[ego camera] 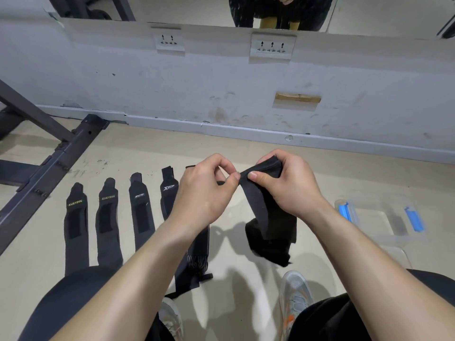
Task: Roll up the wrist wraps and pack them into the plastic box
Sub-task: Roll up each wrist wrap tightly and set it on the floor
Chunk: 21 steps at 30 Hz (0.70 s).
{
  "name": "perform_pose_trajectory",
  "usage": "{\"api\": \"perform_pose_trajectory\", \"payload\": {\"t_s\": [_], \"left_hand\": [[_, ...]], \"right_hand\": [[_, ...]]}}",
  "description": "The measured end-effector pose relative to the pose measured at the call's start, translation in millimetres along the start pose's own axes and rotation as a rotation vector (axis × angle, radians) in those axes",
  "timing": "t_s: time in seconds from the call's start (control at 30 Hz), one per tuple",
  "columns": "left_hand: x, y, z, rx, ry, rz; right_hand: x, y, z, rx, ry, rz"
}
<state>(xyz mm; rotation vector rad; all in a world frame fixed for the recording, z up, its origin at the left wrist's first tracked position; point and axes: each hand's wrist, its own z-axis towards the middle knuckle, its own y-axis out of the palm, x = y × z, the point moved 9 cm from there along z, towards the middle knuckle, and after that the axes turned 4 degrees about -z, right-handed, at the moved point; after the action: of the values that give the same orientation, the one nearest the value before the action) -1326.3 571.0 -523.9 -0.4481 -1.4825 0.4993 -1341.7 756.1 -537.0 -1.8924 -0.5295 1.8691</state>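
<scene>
1. My left hand (206, 190) pinches the top edge of a long black fabric wrist wrap (261, 207) between thumb and forefinger.
2. My right hand (290, 183) is clamped on the same wrap just to the right. The thumb presses the near face and the fingers curl behind a folded end.
3. The wrap hangs down from both hands with its lower end bunched over the beige floor (246, 148). I cannot tell whether it touches the floor.
4. A clear plastic box with blue latches (357, 205) sits on the floor to the right of the hanging wrap, near it but apart.
5. To the left, four black wrist wraps (107, 217) lie flat side by side, running near to far, with printed labels toward their far ends.
6. A black-and-white striped wrap (198, 249) lies just right of that row, partly hidden under my left forearm.
7. A dark metal frame (49, 168) rests on the floor at the far left.
</scene>
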Motion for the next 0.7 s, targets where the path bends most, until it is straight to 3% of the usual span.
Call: {"api": "perform_pose_trajectory", "payload": {"t_s": [0.13,0.23,0.43,0.57,0.7], "left_hand": [[1,12,-7,-0.147,-0.072,-0.070],[-1,13,-7,-0.198,-0.147,-0.278],[-2,13,-7,-0.336,-0.188,-0.533],[0,9,-3,-0.291,-0.154,-0.583],[-1,3,0,-0.143,-0.070,-0.469]], "right_hand": [[-7,2,-4,0.008,-0.051,-0.055],[-3,4,-3,0.017,-0.019,-0.052],[6,5,3,-0.005,0.040,0.142],[6,18,1,-0.073,0.063,0.321],[6,28,-3,-0.119,0.111,0.444]]}}
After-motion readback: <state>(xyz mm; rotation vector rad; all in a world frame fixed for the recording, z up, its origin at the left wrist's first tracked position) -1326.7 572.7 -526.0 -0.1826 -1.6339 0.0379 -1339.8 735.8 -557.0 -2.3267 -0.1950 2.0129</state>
